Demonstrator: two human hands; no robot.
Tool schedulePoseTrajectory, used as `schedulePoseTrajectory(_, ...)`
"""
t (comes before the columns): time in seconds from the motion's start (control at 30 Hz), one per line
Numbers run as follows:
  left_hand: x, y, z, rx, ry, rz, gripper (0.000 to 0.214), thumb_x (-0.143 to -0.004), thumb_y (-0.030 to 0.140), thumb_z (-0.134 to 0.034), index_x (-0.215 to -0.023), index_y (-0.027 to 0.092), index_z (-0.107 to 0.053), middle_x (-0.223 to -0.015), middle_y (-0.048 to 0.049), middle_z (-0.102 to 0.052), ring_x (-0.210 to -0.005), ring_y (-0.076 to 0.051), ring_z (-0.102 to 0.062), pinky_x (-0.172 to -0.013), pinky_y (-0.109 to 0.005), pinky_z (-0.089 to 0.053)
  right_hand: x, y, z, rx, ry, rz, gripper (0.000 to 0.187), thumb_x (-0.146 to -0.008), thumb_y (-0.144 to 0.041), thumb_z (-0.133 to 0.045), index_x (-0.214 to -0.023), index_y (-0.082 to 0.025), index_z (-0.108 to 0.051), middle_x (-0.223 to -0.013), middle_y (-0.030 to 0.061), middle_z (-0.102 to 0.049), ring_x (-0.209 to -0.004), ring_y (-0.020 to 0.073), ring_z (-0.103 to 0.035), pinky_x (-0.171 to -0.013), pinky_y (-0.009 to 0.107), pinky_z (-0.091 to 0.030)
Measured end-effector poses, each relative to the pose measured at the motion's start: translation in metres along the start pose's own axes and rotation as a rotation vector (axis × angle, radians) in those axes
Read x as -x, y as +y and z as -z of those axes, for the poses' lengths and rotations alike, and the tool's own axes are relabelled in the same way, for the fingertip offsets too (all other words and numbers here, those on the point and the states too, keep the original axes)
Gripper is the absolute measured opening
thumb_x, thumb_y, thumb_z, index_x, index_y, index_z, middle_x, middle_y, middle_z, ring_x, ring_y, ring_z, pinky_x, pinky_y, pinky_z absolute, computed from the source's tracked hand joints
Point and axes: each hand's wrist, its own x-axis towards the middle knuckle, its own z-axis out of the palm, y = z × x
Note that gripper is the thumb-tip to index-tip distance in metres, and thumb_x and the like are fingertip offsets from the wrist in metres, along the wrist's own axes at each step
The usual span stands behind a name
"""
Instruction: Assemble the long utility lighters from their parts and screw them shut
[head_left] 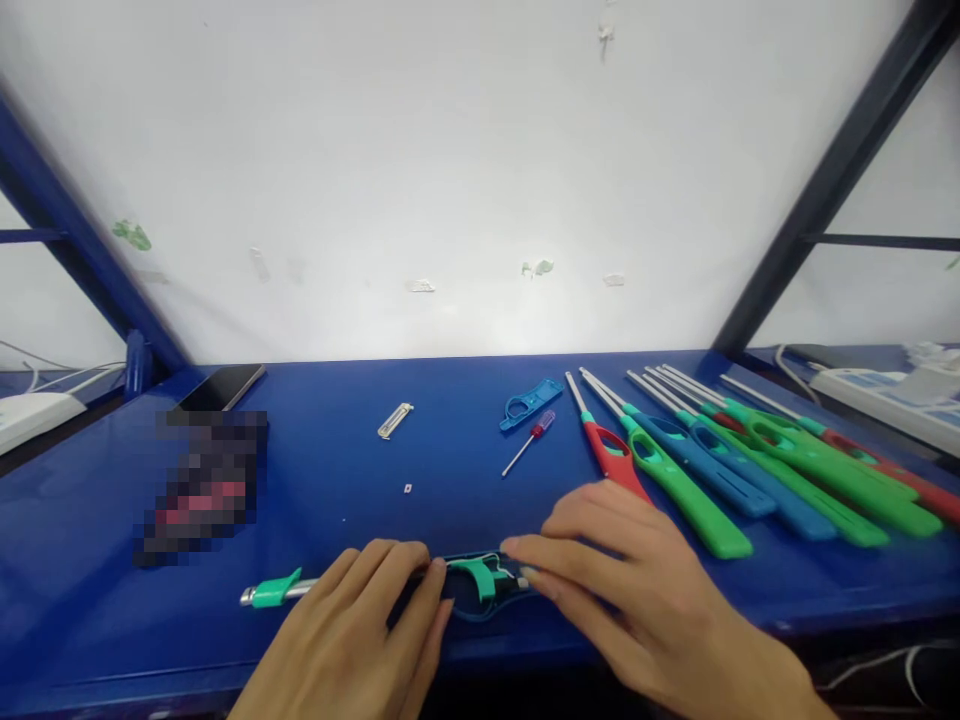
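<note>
An opened long-necked gas lighter (483, 580) lies across the front of the table, its inside showing. It has a blue half shell, a green trigger, a thin white wire and a black part. Its metal tube points left and carries a green sleeve (276, 589). My left hand (360, 625) is closed around the lighter where tube meets body, hiding that stretch. My right hand (637, 590) pinches at the handle end beside the black part; its fingertips cover what lies between them. Beyond my hands lie a loose blue shell half (534, 402) and a screwdriver (534, 440) with a red-and-clear handle.
Several red, green and blue gas lighters (694, 495) lie side by side at the right. A pale clear fuel tank (394, 420) and a tiny white piece (408, 489) lie mid-table. At the left are a phone (221, 388) and a blurred dark item (206, 490).
</note>
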Motion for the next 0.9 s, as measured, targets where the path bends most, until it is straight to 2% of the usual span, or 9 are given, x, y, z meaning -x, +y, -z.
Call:
schedulePoseTrajectory(0.13,-0.002,-0.004,0.000,-0.041,0.002,0.041,0.046,-0.101,0.007,-0.035,-0.113,0.018,-0.077,-0.100,-0.0091,-0.080,-0.086,-0.027,-0.077,-0.075,-0.040,-0.064,-0.051,0.012,0.015,0.253,-0.284,0.098,0.028,-0.107,-0.016,-0.058,-0.132,-0.022,-0.069,-0.102,0.0065,-0.073,-0.089,0.0230,-0.064,-0.080,0.039,-0.046)
schedulePoseTrajectory(0.2,-0.006,-0.012,-0.002,-0.059,-0.055,0.062,0.045,-0.095,0.003,-0.039,-0.111,0.019,-0.078,-0.102,-0.0103,-0.079,-0.088,-0.029,-0.077,-0.077,-0.045,-0.065,-0.083,0.023,0.012,0.402,-0.444,0.173,0.035,-0.102,-0.009,-0.060,-0.135,-0.019,-0.068,-0.111,0.0100,-0.073,-0.095,0.0259,-0.065,-0.082,0.041,-0.048)
schedulePoseTrajectory(0.27,-0.014,-0.022,-0.003,-0.057,-0.183,0.143,0.045,-0.092,-0.001,-0.043,-0.108,0.020,-0.079,-0.103,-0.0101,-0.078,-0.090,-0.031,-0.076,-0.082,-0.048,-0.065,-0.115,0.036,0.001,0.505,-0.577,0.248,0.042,-0.098,-0.004,-0.061,-0.138,-0.017,-0.066,-0.124,0.0140,-0.071,-0.104,0.0281,-0.065,-0.087,0.043,-0.050)
schedulePoseTrajectory(0.33,-0.024,-0.033,-0.002,-0.036,-0.371,0.301,0.044,-0.093,-0.003,-0.045,-0.110,0.020,-0.079,-0.100,-0.0094,-0.077,-0.089,-0.030,-0.075,-0.084,-0.047,-0.064,-0.144,0.050,-0.019,0.512,-0.623,0.288,0.049,-0.093,-0.002,-0.066,-0.140,-0.014,-0.064,-0.132,0.0157,-0.069,-0.112,0.0292,-0.065,-0.088,0.042,-0.052)
schedulePoseTrajectory(0.4,-0.035,-0.042,-0.003,-0.023,-0.482,0.438,0.040,-0.101,0.003,-0.045,-0.113,0.020,-0.078,-0.104,-0.0106,-0.076,-0.096,-0.032,-0.075,-0.083,-0.047,-0.062,-0.168,0.061,-0.044,0.513,-0.655,0.315,0.054,-0.093,-0.002,-0.067,-0.146,-0.013,-0.059,-0.138,0.0163,-0.066,-0.117,0.0288,-0.065,-0.089,0.040,-0.054)
schedulePoseTrajectory(0.47,-0.042,-0.047,-0.005,-0.017,-0.512,0.490,0.034,-0.106,0.010,-0.047,-0.114,0.021,-0.078,-0.108,-0.0105,-0.075,-0.100,-0.032,-0.075,-0.081,-0.044,-0.061,-0.186,0.069,-0.067,0.508,-0.681,0.339,0.054,-0.096,-0.008,-0.069,-0.148,-0.014,-0.056,-0.140,0.0149,-0.066,-0.119,0.0278,-0.066,-0.093,0.040,-0.056)
schedulePoseTrajectory(0.63,-0.050,-0.050,-0.018,0.002,-0.536,0.518,0.026,-0.104,0.013,-0.056,-0.112,0.024,-0.078,-0.109,-0.0080,-0.076,-0.095,-0.027,-0.078,-0.072,-0.032,-0.057,-0.200,0.077,-0.098,0.522,-0.733,0.353,0.030,-0.104,-0.033,-0.070,-0.129,-0.017,-0.068,-0.129,0.0092,-0.070,-0.109,0.0253,-0.072,-0.093,0.047,-0.062)
schedulePoseTrajectory(0.77,-0.052,-0.051,-0.024,-0.004,-0.537,0.527,0.032,-0.105,0.010,-0.047,-0.104,0.022,-0.076,-0.105,-0.0070,-0.075,-0.093,-0.025,-0.078,-0.071,-0.030,-0.055,-0.194,0.082,-0.085,0.536,-0.676,0.289,0.027,-0.105,-0.034,-0.069,-0.125,-0.016,-0.069,-0.120,0.0078,-0.073,-0.101,0.0229,-0.073,-0.089,0.044,-0.063)
schedulePoseTrajectory(0.9,-0.053,-0.050,-0.023,-0.017,-0.530,0.540,0.034,-0.102,0.004,-0.044,-0.100,0.021,-0.073,-0.099,-0.0069,-0.074,-0.087,-0.024,-0.076,-0.069,-0.029,-0.054,-0.181,0.078,-0.047,0.491,-0.539,0.207,0.018,-0.104,-0.016,-0.062,-0.121,-0.014,-0.068,-0.108,0.0098,-0.078,-0.091,0.0229,-0.073,-0.081,0.038,-0.056)
